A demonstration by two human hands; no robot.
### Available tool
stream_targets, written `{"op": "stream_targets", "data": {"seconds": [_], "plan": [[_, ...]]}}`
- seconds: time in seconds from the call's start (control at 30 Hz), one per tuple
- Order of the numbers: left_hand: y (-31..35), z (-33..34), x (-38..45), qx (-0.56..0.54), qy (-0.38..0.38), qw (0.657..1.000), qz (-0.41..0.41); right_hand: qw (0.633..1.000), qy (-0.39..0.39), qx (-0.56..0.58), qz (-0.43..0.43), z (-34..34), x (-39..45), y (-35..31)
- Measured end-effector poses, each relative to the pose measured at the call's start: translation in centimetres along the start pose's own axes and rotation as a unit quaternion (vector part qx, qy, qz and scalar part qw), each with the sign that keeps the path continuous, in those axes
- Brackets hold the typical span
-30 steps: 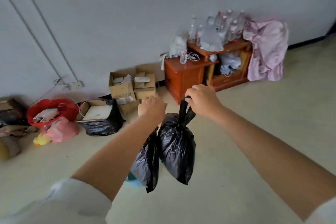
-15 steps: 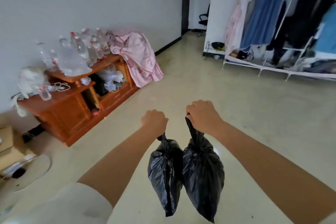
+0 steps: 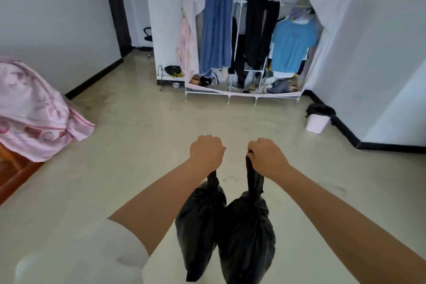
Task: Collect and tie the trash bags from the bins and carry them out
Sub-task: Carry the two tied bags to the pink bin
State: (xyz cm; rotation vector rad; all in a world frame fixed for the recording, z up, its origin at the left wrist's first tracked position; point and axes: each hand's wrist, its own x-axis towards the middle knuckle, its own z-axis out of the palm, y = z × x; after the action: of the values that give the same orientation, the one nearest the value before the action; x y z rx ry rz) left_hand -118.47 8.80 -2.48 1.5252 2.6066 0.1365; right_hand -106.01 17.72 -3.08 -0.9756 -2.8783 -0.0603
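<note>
Near the middle, we are gripping two tied black bags: left hand (image 3: pixel 206 150) clutching the left bag (image 3: pixel 200 221), right hand (image 3: pixel 267 157) clutching the right bag (image 3: pixel 247 235).

Two glossy black plastic trash bags (image 3: pixel 226 233) hang over a pale beige floor (image 3: pixel 138 145). A white sleeve (image 3: pixel 80 256) covers the left upper arm. At the left edge lies a pink cloth with a darker pink floral print (image 3: pixel 34 110), over reddish-brown wood (image 3: pixel 13 173). The open wardrobe rack with white tubes (image 3: pixel 237 30) holds a blue dress (image 3: pixel 216 18), black garments (image 3: pixel 260 30) and a sky-blue T-shirt (image 3: pixel 292 46). A pale pink bin with a black liner (image 3: pixel 319 119) stands by the white wall (image 3: pixel 380 41), which has a black skirting.
</note>
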Motion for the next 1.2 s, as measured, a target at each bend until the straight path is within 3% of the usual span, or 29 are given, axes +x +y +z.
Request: {"op": "stream_targets", "data": {"seconds": [0.13,0.3,0.43,0.77,1.2], "plan": [[3.3,-0.5,10.9,0.028,-0.02,0.997,0.069,0.998,-0.023,0.003,0.06,1.9,7.4,6.8],[7.0,0.0,23.7,0.054,-0.049,0.992,0.103,0.996,-0.011,-0.054,0.073,4.3,16.2,14.5],[10.4,1.0,34.4,0.078,-0.061,0.989,0.106,0.988,0.048,-0.135,0.052,7.0,24.4,21.6],[20.7,2.4,60.3,0.051,-0.061,0.994,0.076,0.994,0.019,-0.102,0.035,10.2,43.1,41.7],[34.4,5.2,96.5,0.05,-0.091,0.988,0.11,0.991,-0.005,-0.122,0.06,14.9,69.7,69.9]]}}
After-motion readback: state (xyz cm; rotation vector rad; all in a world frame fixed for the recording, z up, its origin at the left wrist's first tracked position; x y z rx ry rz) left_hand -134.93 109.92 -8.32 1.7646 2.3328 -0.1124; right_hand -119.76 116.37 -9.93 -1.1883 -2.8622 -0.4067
